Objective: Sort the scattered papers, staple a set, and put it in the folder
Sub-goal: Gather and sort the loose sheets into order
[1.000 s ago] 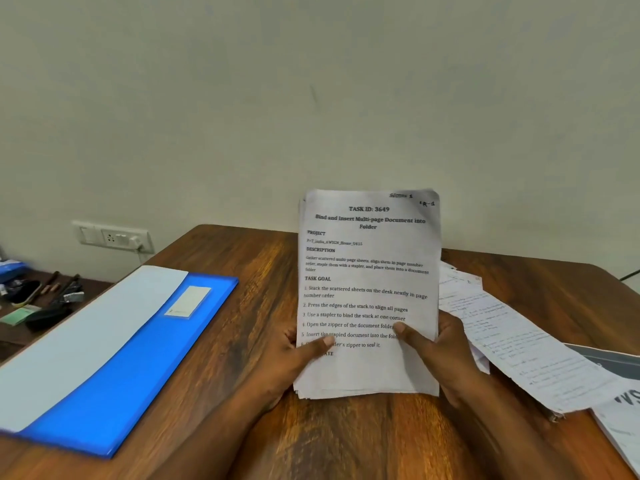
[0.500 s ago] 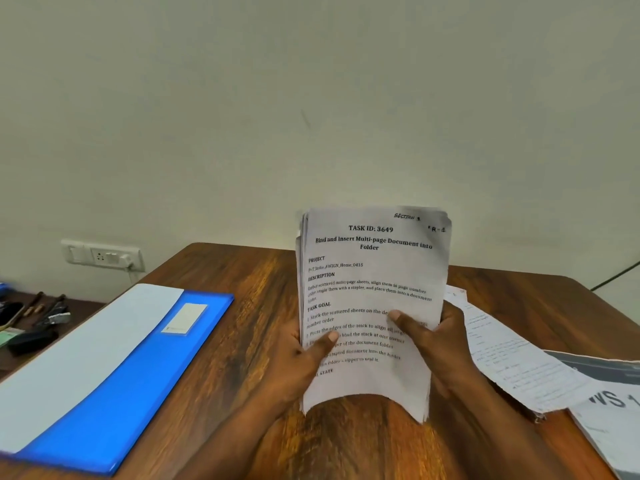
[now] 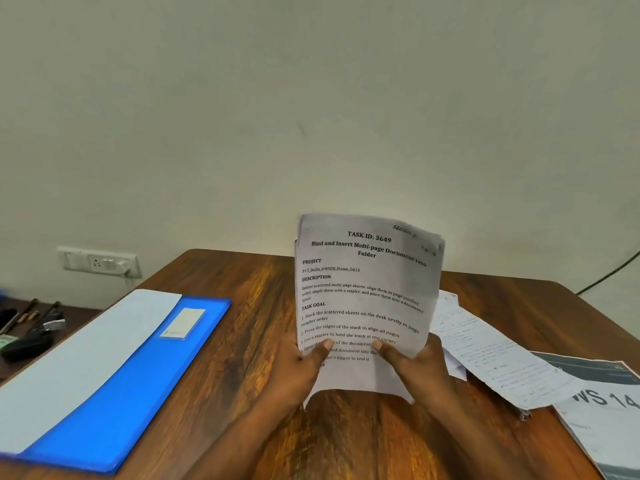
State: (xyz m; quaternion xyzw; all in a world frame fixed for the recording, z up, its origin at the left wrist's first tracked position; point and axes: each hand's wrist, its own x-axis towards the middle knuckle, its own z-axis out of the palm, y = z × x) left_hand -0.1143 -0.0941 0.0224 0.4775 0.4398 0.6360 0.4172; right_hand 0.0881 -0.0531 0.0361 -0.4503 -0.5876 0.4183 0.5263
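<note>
Above table [image 3: 242, 341], both hands gripping paper stack [image 3: 367, 292], blue folder [image 3: 114, 393] shut, left

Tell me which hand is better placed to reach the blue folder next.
Probably the left hand. The blue folder lies on the table's left side, nearer that hand, while the right hand could hold the paper stack alone.

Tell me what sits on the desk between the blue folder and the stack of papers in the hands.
Nothing: in the head view, only bare wooden desk lies between the blue folder and the held paper stack.
</note>
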